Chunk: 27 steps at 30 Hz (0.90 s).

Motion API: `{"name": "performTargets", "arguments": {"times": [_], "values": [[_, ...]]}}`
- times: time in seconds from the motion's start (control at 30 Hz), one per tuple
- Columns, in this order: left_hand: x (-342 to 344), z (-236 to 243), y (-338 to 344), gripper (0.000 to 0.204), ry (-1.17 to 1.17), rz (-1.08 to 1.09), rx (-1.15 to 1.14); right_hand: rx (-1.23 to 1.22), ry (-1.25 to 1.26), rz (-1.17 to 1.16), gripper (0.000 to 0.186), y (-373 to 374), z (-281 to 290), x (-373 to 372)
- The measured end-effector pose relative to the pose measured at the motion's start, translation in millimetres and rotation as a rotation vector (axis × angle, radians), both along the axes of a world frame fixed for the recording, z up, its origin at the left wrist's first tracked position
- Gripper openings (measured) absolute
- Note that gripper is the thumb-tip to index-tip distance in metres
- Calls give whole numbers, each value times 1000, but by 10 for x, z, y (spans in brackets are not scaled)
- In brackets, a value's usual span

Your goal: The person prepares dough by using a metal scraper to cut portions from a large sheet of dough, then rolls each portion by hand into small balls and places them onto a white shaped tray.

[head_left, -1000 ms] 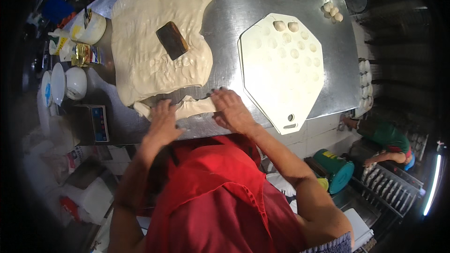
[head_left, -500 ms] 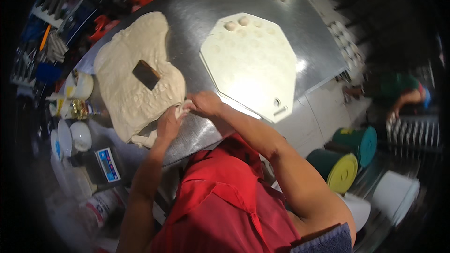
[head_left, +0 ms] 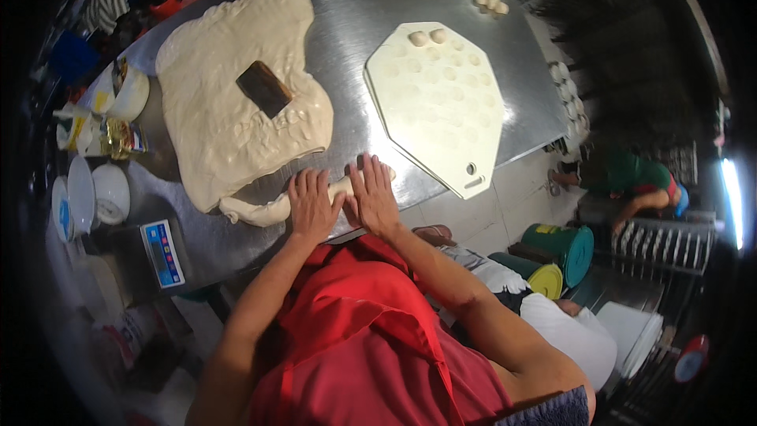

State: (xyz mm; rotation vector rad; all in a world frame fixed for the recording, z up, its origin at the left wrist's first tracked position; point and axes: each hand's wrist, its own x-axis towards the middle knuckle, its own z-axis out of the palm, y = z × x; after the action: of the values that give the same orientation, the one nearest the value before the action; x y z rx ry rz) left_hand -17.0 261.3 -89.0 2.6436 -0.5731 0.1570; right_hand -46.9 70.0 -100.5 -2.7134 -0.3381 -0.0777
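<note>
A rope of dough (head_left: 264, 212) lies along the near edge of the steel table. My left hand (head_left: 313, 202) rests flat on its middle, fingers stretched. Beside it, my right hand (head_left: 374, 197) presses on the rope's right end, also flat, the thumbs close together. Just beyond spreads a large slab of pale dough (head_left: 213, 102). Whether the rope's left end still joins the slab, I cannot tell. On the slab lies a dark rectangular scraper (head_left: 264, 88) with a brown wooden edge. To the right, a cream board (head_left: 434, 110) carries two dough balls (head_left: 417, 39) at its far end.
More dough balls (head_left: 490, 3) sit at the far right of the table (head_left: 347, 24). A digital scale (head_left: 163, 254), bowls (head_left: 112, 192) and tubs (head_left: 129, 95) line the left. A co-worker in green (head_left: 631, 170) bends over trays; someone in white (head_left: 568, 331) is close on my right.
My hands were closed at the slab's near right corner, gripping dough. Now they lie flat on the rope, nearer the table edge. A person in white has come into view on the right.
</note>
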Motion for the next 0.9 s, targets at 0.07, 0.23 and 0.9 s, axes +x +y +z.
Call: {"name": "performTargets", "arguments": {"times": [0.07, 0.23, 0.9], "values": [[298, -37, -48, 39, 80, 73, 18, -23, 10, 49, 75, -3, -85, 433], [679, -145, -44, 13, 72, 144, 21, 57, -17, 99, 81, 132, -64, 1404], [242, 119, -59, 37, 383, -59, -19, 443, 116, -410, 43, -831, 158, -320]]}}
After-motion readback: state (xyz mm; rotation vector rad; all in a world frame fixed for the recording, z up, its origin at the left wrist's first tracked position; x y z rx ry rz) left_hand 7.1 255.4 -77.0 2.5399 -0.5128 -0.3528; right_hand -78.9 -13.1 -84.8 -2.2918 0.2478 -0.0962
